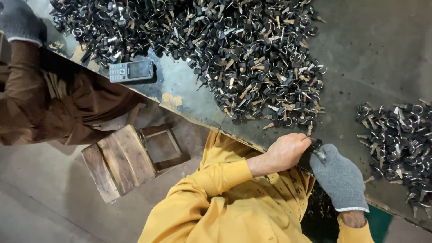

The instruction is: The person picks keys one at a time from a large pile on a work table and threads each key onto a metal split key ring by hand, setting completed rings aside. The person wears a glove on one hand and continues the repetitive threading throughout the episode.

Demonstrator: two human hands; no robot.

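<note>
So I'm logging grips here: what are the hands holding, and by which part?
A small dark metal piece is pinched between the bare left hand and the gloved right hand; which part they grip cannot be told.

A workshop: heaps of small metal parts (252, 58) cover a grimy workbench (373, 49).

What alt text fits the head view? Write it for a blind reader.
A bare left hand and a grey-gloved right hand grip a small dark part at a table's edge, between two piles of metal rings. A phone lies nearby.
</note>
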